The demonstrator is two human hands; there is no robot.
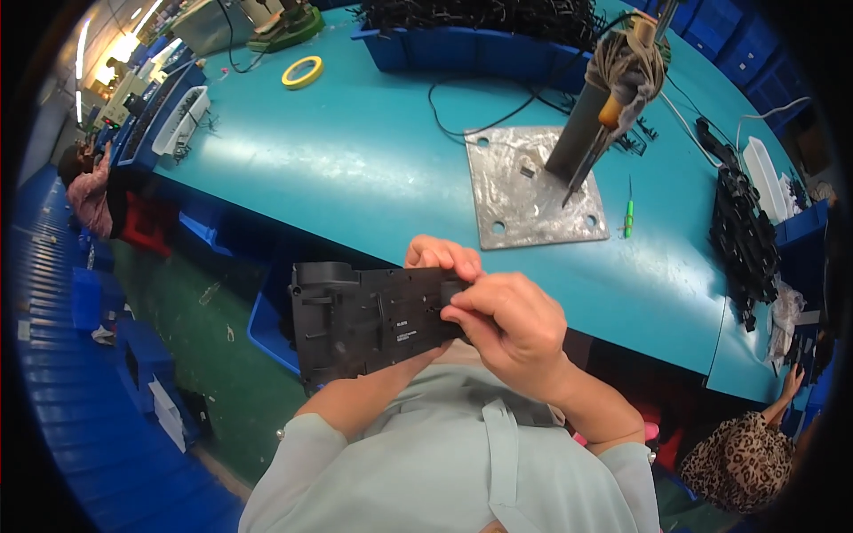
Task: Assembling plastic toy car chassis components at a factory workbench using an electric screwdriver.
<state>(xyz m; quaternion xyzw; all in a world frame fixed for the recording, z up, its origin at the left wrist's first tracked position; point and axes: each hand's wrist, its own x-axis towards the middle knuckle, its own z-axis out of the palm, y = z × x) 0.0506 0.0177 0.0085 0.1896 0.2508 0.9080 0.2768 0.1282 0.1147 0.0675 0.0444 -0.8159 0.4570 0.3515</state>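
Observation:
A long black moulded plastic housing (382, 322) is held up in front of my body, off the table, its ribbed face toward me and small pale print near its middle. My left hand (442, 255) is closed around it from behind, with fingertips showing over the top edge at the right end; the rest of that hand is hidden. At the same end my right hand (515, 324) is closed, thumb and forefinger pinched against the face. A small dark grey piece (450, 291) shows beside those fingertips; whether it is separate from the housing I cannot tell.
On the turquoise table (355, 160) a metal base plate (511, 209) carries a post with a wrapped tool (622, 75). Around it lie a green screwdriver (629, 219), yellow tape (302, 73), a blue bin (471, 53) of black parts and piled black parts (745, 235). Other people sit left and right.

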